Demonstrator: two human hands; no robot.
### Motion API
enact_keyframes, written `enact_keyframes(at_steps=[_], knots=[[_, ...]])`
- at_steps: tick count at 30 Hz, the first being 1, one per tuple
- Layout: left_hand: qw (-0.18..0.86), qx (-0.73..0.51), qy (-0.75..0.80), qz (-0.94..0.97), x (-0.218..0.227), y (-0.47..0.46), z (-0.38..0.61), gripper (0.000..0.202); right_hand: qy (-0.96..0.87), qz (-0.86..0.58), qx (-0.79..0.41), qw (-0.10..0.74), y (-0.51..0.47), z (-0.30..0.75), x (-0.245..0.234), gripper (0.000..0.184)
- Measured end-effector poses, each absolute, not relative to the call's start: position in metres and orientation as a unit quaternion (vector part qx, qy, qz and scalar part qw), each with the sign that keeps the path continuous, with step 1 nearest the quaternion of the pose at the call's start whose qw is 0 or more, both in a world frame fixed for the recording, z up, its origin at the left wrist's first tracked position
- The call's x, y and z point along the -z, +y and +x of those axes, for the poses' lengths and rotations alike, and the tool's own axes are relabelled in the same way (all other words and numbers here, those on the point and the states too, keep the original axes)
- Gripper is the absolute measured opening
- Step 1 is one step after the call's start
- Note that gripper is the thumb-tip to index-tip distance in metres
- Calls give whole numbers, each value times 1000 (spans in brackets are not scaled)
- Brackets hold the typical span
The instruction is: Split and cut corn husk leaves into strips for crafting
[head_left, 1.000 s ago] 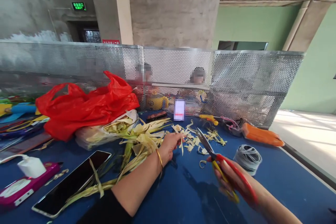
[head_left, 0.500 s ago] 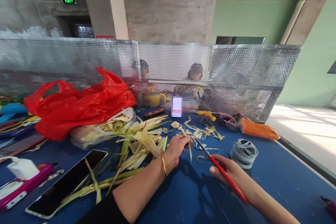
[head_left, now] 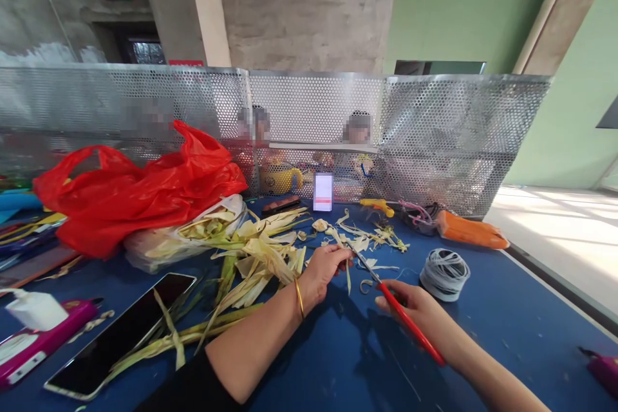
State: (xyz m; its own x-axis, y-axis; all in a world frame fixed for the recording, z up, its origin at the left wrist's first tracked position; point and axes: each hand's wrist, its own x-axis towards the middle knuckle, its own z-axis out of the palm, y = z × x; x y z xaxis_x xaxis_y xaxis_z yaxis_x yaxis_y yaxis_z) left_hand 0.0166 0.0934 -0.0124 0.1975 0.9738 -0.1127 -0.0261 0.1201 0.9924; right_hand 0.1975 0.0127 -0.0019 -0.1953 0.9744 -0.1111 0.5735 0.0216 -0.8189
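Observation:
Between the fingertips of my left hand (head_left: 324, 272) is a narrow strip of corn husk (head_left: 348, 278), its end hanging below the fingers. My right hand (head_left: 414, 310) is closed around red-handled scissors (head_left: 409, 322). Their metal blades point up and left, with the tips at the strip beside my left fingertips. Whether the blades touch the strip I cannot tell. Pale husk scraps (head_left: 369, 241) lie just beyond the hands. To the left, a heap of dried corn husks (head_left: 263, 257) spreads over the blue table (head_left: 338, 360).
A grey yarn ball (head_left: 445, 275) and an orange packet (head_left: 470, 230) sit on the right. A black-screened phone (head_left: 120, 335), a magenta power strip (head_left: 46, 341) and a red plastic bag (head_left: 140, 190) are on the left. Behind a perforated metal screen (head_left: 309, 100), people sit.
The scissors and my right hand have shifted slightly left and up in the picture. My left hand keeps its pinch on the husk strip. The whole view has moved a little.

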Motion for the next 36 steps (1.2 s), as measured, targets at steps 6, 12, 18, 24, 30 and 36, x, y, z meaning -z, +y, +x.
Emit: enact_keyframes(at_steps=[6, 12, 18, 24, 30, 36], knots=[[593, -427, 462, 502, 14, 95, 16, 17, -671, -577, -387, 259, 16, 198, 8, 36], [608, -422, 461, 490, 10, 94, 14, 21, -657, -571, -386, 306, 19, 199, 14, 33], [636, -408, 403, 516, -6, 92, 4, 38, -507, -583, -448, 449, 21, 198, 9, 57], [657, -378, 379, 532, -19, 79, 9, 38, -466, -495, -479, 555, 16, 197, -1, 66], [656, -351, 370, 556, -14, 65, 18, 27, -450, -475, -484, 581, 12, 193, -2, 67], [620, -341, 405, 579, -12, 59, 24, 22, -447, -478, -490, 576, 11, 191, -3, 61]])
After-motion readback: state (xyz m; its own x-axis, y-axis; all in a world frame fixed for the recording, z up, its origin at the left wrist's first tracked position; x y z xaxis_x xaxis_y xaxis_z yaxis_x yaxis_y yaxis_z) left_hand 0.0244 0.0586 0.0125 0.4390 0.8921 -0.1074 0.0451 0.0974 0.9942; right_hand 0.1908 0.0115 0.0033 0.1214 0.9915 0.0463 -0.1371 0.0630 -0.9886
